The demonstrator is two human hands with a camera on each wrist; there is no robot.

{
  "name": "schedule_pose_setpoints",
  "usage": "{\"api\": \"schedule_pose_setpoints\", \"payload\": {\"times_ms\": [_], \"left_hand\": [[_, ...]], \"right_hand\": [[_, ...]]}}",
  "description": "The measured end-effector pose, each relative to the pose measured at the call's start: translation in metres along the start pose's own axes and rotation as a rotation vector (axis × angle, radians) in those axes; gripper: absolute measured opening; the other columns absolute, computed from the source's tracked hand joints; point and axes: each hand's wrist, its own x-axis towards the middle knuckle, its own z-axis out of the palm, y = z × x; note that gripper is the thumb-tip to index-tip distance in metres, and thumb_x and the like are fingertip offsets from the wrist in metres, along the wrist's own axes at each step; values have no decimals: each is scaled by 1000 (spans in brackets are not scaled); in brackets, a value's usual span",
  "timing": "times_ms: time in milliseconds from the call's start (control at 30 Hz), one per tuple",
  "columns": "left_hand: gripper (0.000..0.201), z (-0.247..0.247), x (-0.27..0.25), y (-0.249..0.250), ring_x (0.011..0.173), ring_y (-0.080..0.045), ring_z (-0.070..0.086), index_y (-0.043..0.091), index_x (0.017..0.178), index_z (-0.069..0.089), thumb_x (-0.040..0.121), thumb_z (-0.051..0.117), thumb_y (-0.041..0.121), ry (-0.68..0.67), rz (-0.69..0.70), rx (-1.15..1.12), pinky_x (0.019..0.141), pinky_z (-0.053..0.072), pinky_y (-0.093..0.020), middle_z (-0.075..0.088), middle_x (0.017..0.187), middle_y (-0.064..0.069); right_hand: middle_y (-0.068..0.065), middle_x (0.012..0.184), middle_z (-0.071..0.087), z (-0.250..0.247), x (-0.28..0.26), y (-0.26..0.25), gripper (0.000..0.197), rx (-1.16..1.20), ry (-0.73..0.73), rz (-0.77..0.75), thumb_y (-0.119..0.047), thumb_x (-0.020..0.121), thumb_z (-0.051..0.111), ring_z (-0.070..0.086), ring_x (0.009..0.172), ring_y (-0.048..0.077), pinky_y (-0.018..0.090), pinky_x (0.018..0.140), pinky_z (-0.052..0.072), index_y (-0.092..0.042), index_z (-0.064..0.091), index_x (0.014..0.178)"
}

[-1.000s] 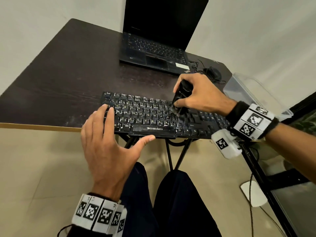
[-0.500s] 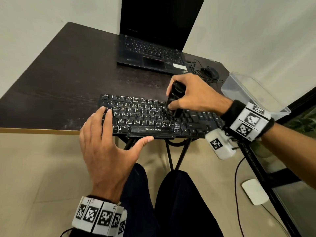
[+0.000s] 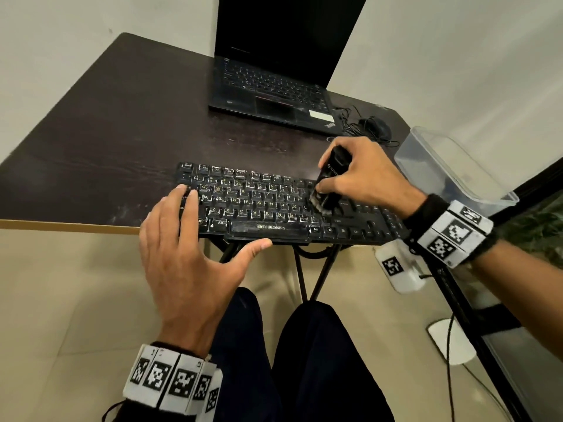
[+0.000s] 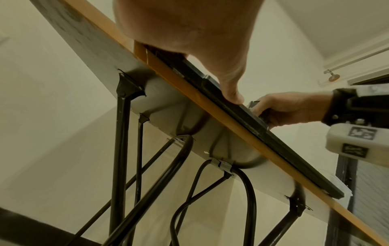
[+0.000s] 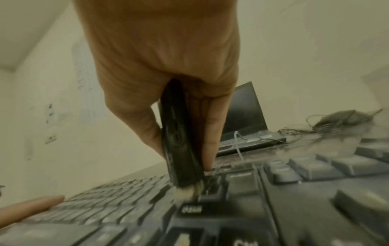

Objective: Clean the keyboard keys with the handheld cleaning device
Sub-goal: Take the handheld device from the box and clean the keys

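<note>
A black, dusty keyboard (image 3: 274, 208) lies along the near edge of the dark table (image 3: 106, 132). My right hand (image 3: 359, 175) grips a black handheld cleaning device (image 3: 330, 181) upright, its pale brush tip (image 5: 185, 191) down on the keys right of the letter block. In the right wrist view the device (image 5: 179, 141) is pinched between thumb and fingers. My left hand (image 3: 189, 254) lies flat with straight fingers on the keyboard's left end, thumb at the front edge (image 4: 233, 96).
An open black laptop (image 3: 274, 86) stands at the back of the table, with a black mouse (image 3: 374, 126) and tangled cable to its right. A clear plastic box (image 3: 451, 172) sits off the table's right side. Black metal table legs (image 4: 120, 149) run below.
My right hand has carried the cleaning device a little to the right along the key rows. The left hand has kept its place on the keyboard's left end.
</note>
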Motion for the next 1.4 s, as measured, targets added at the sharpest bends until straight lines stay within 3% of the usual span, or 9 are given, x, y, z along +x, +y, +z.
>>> {"api": "schedule_pose_setpoints", "payload": {"times_ms": [167, 300, 500, 667, 833, 967, 1133, 1267, 1400], "left_hand": [[115, 1, 1, -1, 145, -36, 47, 1, 146, 55, 75, 63, 92, -1, 0, 0, 124, 32, -53, 51, 156, -14], [115, 0, 0, -1, 146, -36, 47, 1, 146, 55, 75, 63, 91, 1, 3, 3, 124, 32, -54, 51, 156, -14], [115, 1, 1, 0, 146, -36, 46, 1, 145, 55, 76, 62, 92, -6, -7, 1, 123, 32, -54, 51, 156, -15], [115, 0, 0, -1, 145, -36, 47, 1, 145, 56, 74, 66, 90, 2, 3, 7, 123, 33, -54, 52, 155, -15], [114, 1, 1, -1, 144, -37, 48, 0, 144, 57, 75, 66, 90, 15, 11, -2, 121, 34, -56, 52, 155, -15], [114, 0, 0, 0, 144, -37, 48, 0, 145, 57, 74, 67, 89, 14, 13, -6, 122, 33, -56, 52, 156, -14], [114, 0, 1, 0, 144, -37, 48, -1, 144, 57, 74, 69, 88, 18, 12, -11, 122, 34, -56, 52, 155, -15], [113, 0, 1, -1, 144, -37, 49, -1, 143, 58, 74, 69, 88, 15, 20, -3, 122, 34, -55, 53, 154, -15], [114, 0, 2, -1, 144, -37, 49, -1, 143, 58, 74, 68, 89, 2, 12, -6, 124, 33, -53, 53, 155, -14]], "right_hand": [[-8, 87, 76, 4, -16, -10, 24, -62, -98, -72, -21, 76, 89, 74, 81, 14, 40, 78, 63, -29, 71, 91], [-13, 87, 71, 1, 1, -7, 23, -66, 29, 3, -17, 78, 86, 68, 79, 5, 38, 80, 63, -26, 72, 95], [-8, 86, 75, 5, -22, -13, 26, -24, -107, -71, -20, 76, 90, 74, 79, 14, 42, 78, 64, -29, 71, 90], [-15, 84, 69, 5, -7, -7, 25, -17, 59, -1, -20, 77, 88, 67, 77, 6, 40, 80, 62, -25, 71, 95], [-5, 82, 76, 8, -38, -11, 27, 10, -81, -63, -18, 74, 89, 74, 74, 14, 44, 76, 63, -30, 71, 89], [-14, 87, 73, 0, -23, 1, 27, -55, 91, -13, -19, 74, 87, 71, 84, 12, 43, 82, 62, -30, 70, 92], [-10, 80, 75, 6, -40, -2, 29, -74, -37, -86, -18, 72, 89, 72, 76, 11, 36, 74, 60, -30, 70, 90], [-10, 85, 74, 3, -25, 5, 32, -63, 80, -29, -20, 72, 88, 71, 79, 13, 41, 77, 62, -30, 68, 94], [-15, 71, 69, 16, -32, -2, 46, -38, 45, -138, -15, 70, 87, 63, 61, 11, 24, 62, 51, -31, 64, 107]]}}
